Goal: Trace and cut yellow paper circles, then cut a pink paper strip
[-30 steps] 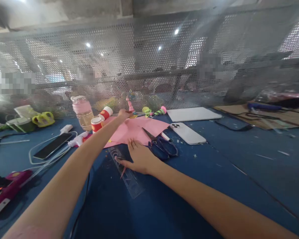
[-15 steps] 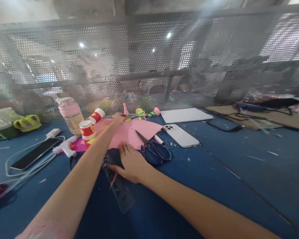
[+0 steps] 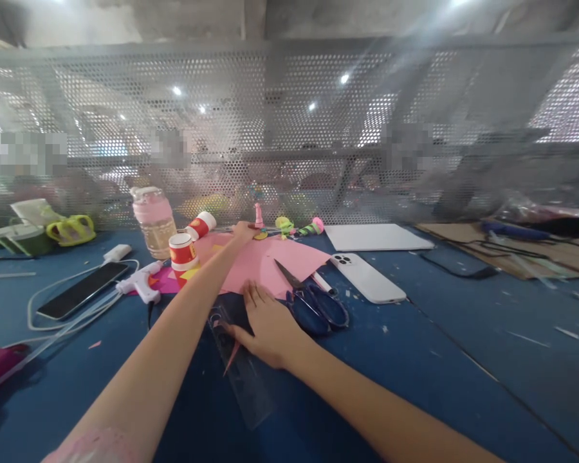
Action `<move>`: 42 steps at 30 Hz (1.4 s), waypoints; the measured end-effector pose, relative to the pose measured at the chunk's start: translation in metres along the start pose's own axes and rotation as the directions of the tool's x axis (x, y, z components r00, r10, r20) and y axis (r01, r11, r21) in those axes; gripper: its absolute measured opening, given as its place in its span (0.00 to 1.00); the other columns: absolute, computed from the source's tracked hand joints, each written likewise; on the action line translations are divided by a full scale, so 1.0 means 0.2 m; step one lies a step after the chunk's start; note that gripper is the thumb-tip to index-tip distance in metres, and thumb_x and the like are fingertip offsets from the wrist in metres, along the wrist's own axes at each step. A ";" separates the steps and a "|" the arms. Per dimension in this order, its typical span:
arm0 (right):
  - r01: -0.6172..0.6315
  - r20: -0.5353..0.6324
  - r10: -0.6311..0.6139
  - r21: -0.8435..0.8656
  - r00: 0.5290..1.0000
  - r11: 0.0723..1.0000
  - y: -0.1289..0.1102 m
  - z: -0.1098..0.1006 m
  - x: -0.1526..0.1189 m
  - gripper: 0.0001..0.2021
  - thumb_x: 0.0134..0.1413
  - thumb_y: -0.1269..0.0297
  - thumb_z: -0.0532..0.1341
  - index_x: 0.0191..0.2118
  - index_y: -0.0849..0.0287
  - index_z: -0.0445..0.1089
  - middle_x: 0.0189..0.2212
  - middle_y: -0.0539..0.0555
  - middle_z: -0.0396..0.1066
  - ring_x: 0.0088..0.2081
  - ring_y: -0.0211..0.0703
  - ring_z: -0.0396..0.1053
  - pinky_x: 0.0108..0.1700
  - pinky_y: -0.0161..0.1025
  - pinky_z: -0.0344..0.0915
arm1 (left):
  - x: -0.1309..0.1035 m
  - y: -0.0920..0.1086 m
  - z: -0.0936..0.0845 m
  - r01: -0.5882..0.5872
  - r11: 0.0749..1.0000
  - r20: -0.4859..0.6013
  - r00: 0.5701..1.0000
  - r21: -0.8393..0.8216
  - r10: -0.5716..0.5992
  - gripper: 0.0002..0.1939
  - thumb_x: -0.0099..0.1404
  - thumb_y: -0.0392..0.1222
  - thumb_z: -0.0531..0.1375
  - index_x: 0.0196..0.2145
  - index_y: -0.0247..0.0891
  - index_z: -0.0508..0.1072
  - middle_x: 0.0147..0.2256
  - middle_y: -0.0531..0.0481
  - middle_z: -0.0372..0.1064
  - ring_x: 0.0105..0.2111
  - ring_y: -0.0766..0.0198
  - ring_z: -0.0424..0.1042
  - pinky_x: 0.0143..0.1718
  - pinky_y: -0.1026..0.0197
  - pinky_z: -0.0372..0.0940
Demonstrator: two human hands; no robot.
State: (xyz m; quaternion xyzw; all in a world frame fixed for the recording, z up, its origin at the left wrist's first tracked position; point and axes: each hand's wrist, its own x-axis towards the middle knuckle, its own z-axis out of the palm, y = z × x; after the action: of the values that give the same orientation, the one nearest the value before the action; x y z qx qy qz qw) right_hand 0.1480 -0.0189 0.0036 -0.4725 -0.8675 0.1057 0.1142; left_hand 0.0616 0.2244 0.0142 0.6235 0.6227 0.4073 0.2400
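A sheet of pink paper (image 3: 270, 260) lies on the blue table. My left hand (image 3: 244, 231) reaches over its far edge, beside a small pink figure (image 3: 258, 215); its fingers are foreshortened and partly hidden, so their grip does not show. My right hand (image 3: 273, 328) lies flat with fingers stretched, fingertips on the paper's near edge. Under its thumb side are a clear plastic ruler (image 3: 246, 386) and a thin pink paper scrap (image 3: 231, 358). Blue-handled scissors (image 3: 318, 308) rest just right of this hand, their blades over the paper.
Paper cups (image 3: 181, 249), a pink-lidded bottle (image 3: 154, 222) and a glue gun (image 3: 142, 281) stand or lie left of the paper. Further left is a black phone (image 3: 83, 290) with a cable. On the right are a white phone (image 3: 369, 278), a white sheet (image 3: 379, 237) and cardboard (image 3: 516, 257).
The camera has tilted up and turned slightly left, so everything appears lower and further right. Both hands keep about the same places on the paper.
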 end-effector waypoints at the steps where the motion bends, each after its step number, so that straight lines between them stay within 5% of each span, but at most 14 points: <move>1: -0.001 -0.003 0.001 0.002 1.000 1.000 0.00 0.00 0.00 0.41 0.58 0.44 0.40 0.62 0.81 0.43 0.63 0.71 0.39 0.64 0.58 0.39 0.64 0.48 0.40 | 0.00 0.00 0.00 0.004 1.000 0.045 0.999 0.018 -0.005 0.17 0.63 0.45 0.56 0.47 0.35 0.67 0.48 0.46 0.64 0.44 0.57 0.68 0.42 0.52 0.66; 7: 0.011 -0.008 -0.011 -0.005 1.000 1.000 -0.01 -0.01 0.00 0.42 0.56 0.43 0.43 0.62 0.81 0.44 0.62 0.71 0.41 0.63 0.60 0.41 0.63 0.50 0.41 | -0.01 -0.02 0.00 0.002 0.995 0.180 0.983 0.097 -0.020 0.17 0.63 0.45 0.56 0.47 0.34 0.67 0.48 0.46 0.64 0.44 0.56 0.68 0.42 0.52 0.66; 16: -0.003 0.028 0.005 -0.066 1.000 0.998 -0.11 -0.04 -0.04 0.47 0.52 0.37 0.41 0.61 0.82 0.46 0.60 0.77 0.47 0.61 0.65 0.47 0.59 0.53 0.49 | 0.01 -0.06 -0.03 -0.018 1.000 0.165 0.986 0.022 0.014 0.17 0.63 0.45 0.56 0.48 0.34 0.66 0.48 0.46 0.64 0.44 0.56 0.68 0.42 0.52 0.66; 22: 0.021 -0.086 -0.026 -0.064 0.996 0.998 -0.05 -0.04 -0.05 0.30 0.59 0.51 0.45 0.57 0.73 0.59 0.55 0.69 0.60 0.57 0.57 0.58 0.56 0.48 0.56 | -0.03 -0.10 -0.05 -0.017 0.998 0.085 0.996 -0.052 0.021 0.17 0.63 0.45 0.56 0.48 0.34 0.66 0.47 0.46 0.65 0.43 0.57 0.68 0.42 0.51 0.66; 24: -0.037 -0.111 0.036 -0.008 0.993 0.999 -0.01 -0.08 -0.02 0.22 0.60 0.57 0.46 0.50 0.65 0.66 0.48 0.62 0.70 0.48 0.50 0.68 0.48 0.42 0.63 | -0.05 -0.11 -0.05 -0.022 0.996 0.049 0.998 -0.082 0.026 0.17 0.63 0.45 0.56 0.48 0.34 0.66 0.47 0.46 0.65 0.43 0.57 0.68 0.42 0.51 0.66; 26: -0.166 -0.151 0.156 -0.056 0.976 0.985 0.04 -0.13 0.06 0.18 0.60 0.63 0.45 0.43 0.63 0.70 0.40 0.59 0.74 0.42 0.48 0.71 0.43 0.40 0.64 | -0.06 -0.12 -0.06 -0.029 0.993 0.005 1.000 -0.113 0.030 0.17 0.63 0.45 0.56 0.48 0.34 0.66 0.47 0.46 0.65 0.43 0.57 0.68 0.42 0.51 0.66; 31: -0.262 -0.228 0.231 -0.111 0.946 0.959 0.16 -0.20 0.45 0.16 0.59 0.71 0.48 0.49 0.73 0.64 0.46 0.68 0.68 0.50 0.49 0.65 0.49 0.39 0.61 | -0.06 -0.14 -0.09 -0.038 0.987 -0.077 0.997 -0.159 0.026 0.17 0.64 0.44 0.55 0.48 0.35 0.65 0.48 0.45 0.64 0.43 0.58 0.68 0.42 0.51 0.66; 35: -0.316 -0.230 0.274 -0.167 0.934 0.934 0.29 -0.18 0.73 0.17 0.57 0.61 0.57 0.49 0.65 0.64 0.48 0.60 0.65 0.47 0.46 0.66 0.48 0.48 0.64 | -0.06 -0.17 -0.14 -0.035 0.987 -0.079 0.997 -0.156 0.023 0.17 0.64 0.44 0.55 0.49 0.35 0.65 0.47 0.44 0.64 0.43 0.58 0.68 0.43 0.51 0.66; 42: -0.313 -0.201 0.267 -0.249 0.943 0.916 0.51 -0.15 0.88 0.16 0.57 0.61 0.56 0.49 0.62 0.63 0.48 0.57 0.65 0.46 0.45 0.66 0.46 0.48 0.66 | -0.06 -0.16 -0.18 0.019 0.997 -0.021 1.000 -0.079 -0.021 0.17 0.63 0.45 0.56 0.48 0.35 0.66 0.47 0.45 0.64 0.43 0.58 0.68 0.42 0.51 0.66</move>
State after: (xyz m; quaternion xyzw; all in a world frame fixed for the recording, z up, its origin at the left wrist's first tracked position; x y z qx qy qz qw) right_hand 0.1456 0.1865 0.0196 -0.6144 -0.7815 -0.0401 0.1002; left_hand 0.0161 0.2093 0.0061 0.6028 0.6151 0.4358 0.2615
